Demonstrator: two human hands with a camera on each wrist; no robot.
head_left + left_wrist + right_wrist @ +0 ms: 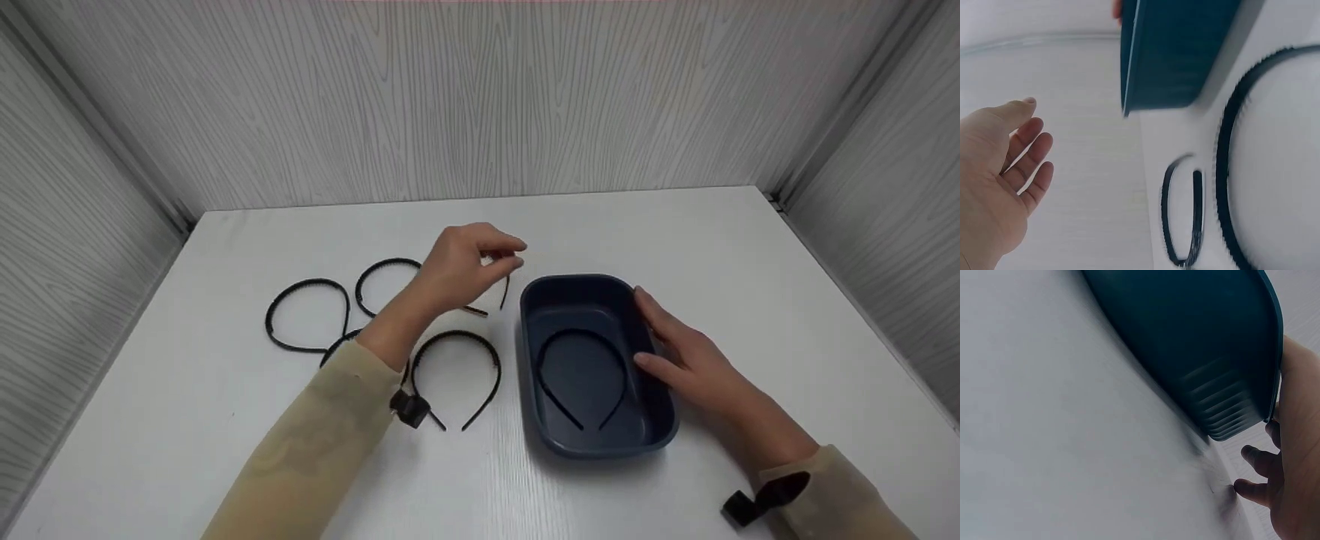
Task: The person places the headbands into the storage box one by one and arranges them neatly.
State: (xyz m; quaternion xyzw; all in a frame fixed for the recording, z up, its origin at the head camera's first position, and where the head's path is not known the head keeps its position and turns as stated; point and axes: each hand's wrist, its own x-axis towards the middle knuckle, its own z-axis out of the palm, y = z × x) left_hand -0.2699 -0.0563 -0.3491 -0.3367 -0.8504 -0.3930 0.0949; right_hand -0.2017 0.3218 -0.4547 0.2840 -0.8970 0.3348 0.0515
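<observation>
My left hand (469, 266) hovers over the table behind several black toothed headbands, its fingers loosely bent. In the left wrist view the left hand (999, 163) holds nothing. On the right side of a dark blue plastic basin (600, 453), my right hand (690, 360) grips the rim, its thumb over the edge. Inside the basin lies one black headband (581, 331). Left of the basin, a headband (457, 333) lies nearest to it at the front. Another headband (505, 292) is partly hidden behind my left hand.
Further left lie a headband (308, 282) and, behind it, another headband (386, 261). My left forearm partly covers some of them. The white table (675, 232) is bounded by pale wood-grain panels (480, 105) at the back and both sides.
</observation>
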